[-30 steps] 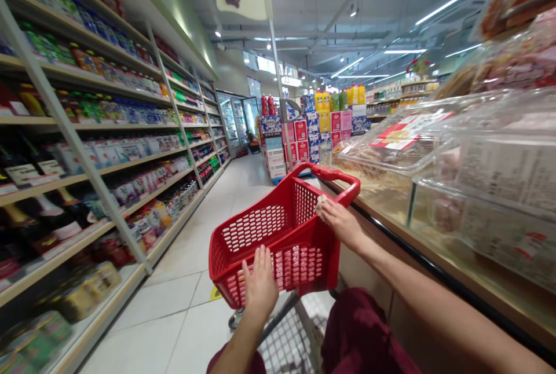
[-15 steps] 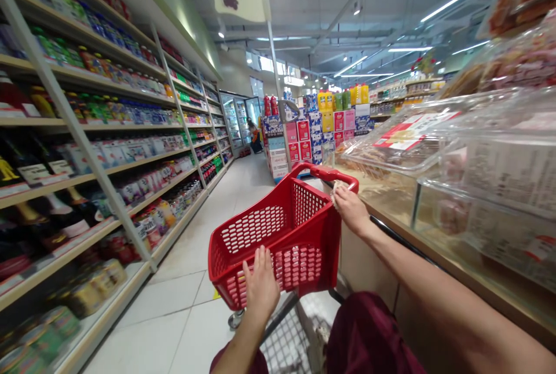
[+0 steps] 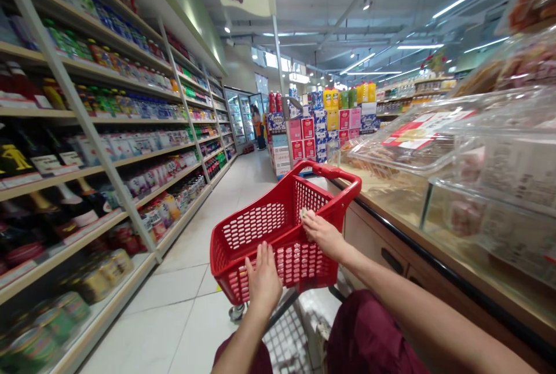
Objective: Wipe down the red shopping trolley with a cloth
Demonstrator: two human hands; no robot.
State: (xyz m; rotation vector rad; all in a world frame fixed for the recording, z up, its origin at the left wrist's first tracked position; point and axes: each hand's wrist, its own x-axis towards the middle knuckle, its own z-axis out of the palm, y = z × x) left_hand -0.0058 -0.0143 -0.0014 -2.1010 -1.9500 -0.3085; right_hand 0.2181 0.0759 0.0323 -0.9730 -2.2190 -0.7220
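Observation:
A red plastic shopping cart (image 3: 256, 228) with perforated basket walls stands in front of me, angled across the aisle. My left hand (image 3: 263, 280) rests against the near side of its basket, fingers stretched out and reaching the top rim. At the same rim, farther right, my right hand (image 3: 322, 234) presses a small pale cloth (image 3: 303, 213) that shows past its fingertips. Most of the cloth is hidden under the fingers. The red handle (image 3: 350, 180) lies just beyond my right hand, and no hand touches it.
Shelves of bottles and cans (image 3: 130, 154) line the left side. A wooden display counter (image 3: 403, 258) with clear plastic food boxes (image 3: 425, 136) borders the right. Stacked drink cartons (image 3: 304, 136) stand ahead beside a bear-flag pole. A person (image 3: 259, 131) is far down the tiled aisle.
My right hand has moved left and down with the cloth, from the cart's handle to the basket rim. The left hand stays in nearly the same place. The distant person now appears more upright.

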